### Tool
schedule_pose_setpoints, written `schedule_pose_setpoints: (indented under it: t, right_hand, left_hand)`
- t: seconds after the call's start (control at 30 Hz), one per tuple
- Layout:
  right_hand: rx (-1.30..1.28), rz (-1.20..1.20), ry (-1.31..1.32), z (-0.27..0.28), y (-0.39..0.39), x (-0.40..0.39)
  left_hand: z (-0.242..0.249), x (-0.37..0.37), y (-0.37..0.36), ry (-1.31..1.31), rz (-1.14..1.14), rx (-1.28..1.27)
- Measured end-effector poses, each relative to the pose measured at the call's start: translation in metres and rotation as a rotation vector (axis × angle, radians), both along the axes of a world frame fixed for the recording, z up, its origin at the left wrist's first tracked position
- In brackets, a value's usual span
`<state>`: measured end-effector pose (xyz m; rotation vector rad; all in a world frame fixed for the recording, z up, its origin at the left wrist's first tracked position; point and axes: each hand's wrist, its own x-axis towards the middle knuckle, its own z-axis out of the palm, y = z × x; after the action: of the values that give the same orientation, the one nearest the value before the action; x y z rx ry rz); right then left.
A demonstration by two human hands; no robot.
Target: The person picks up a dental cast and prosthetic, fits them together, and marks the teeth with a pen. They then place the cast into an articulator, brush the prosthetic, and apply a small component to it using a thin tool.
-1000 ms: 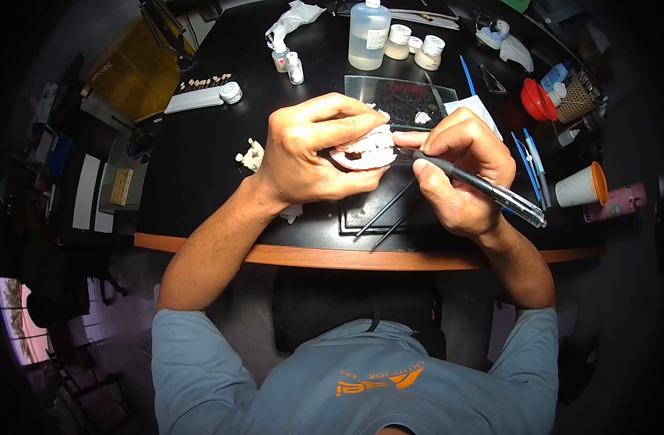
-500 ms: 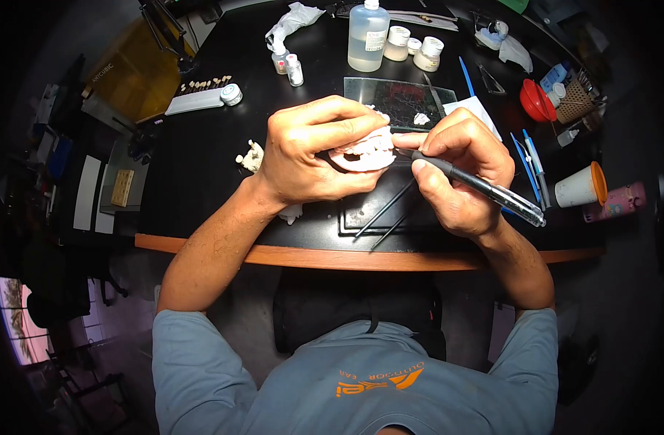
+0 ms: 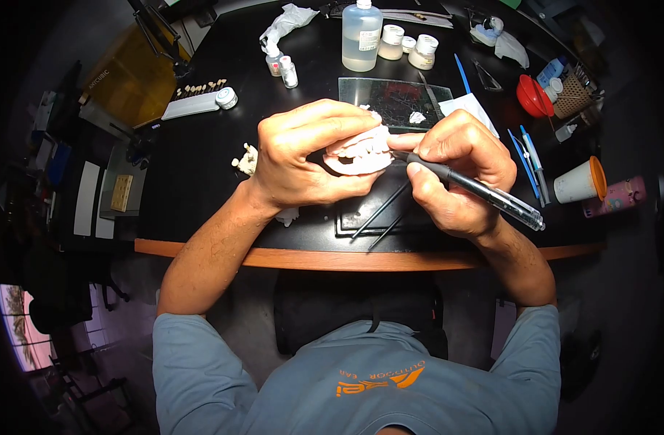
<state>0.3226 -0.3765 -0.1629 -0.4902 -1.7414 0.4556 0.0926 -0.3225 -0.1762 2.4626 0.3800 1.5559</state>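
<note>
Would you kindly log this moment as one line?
left hand: gripping pale toothed dental model | right hand: holding slim black pen | pen tip: near model, contact unclear

close head-worn view down over desk [image 3: 201, 167]

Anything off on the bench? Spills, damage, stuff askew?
No spill or breakage visible. Mildly odd: a small crumpled white lump sits on the glass plate, like a stray scrap. The orange-rimmed white cup looks tilted, but that may be lens distortion.
</note>
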Motion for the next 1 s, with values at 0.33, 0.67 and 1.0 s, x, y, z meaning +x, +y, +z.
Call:
schedule_pose_setpoints:
  t: [0.33,0.67,1.0]
  right_hand:
    - [0.061,-0.04,0.014,0.001,-0.001,-0.001]
    - [0.016,-0.016,-0.152,0.0,-0.004,0.015]
    - [0.086,-0.071,-0.039,-0.001,0.002,0.002]
  left_hand:
    - [-0.004,0.004,-0.002,-0.097,-0.082,-0.216]
    - [-0.002,-0.004,-0.002,-0.017,-0.131,-0.238]
    - [0.003,0.002,0.002,-0.055,-0.061,-0.064]
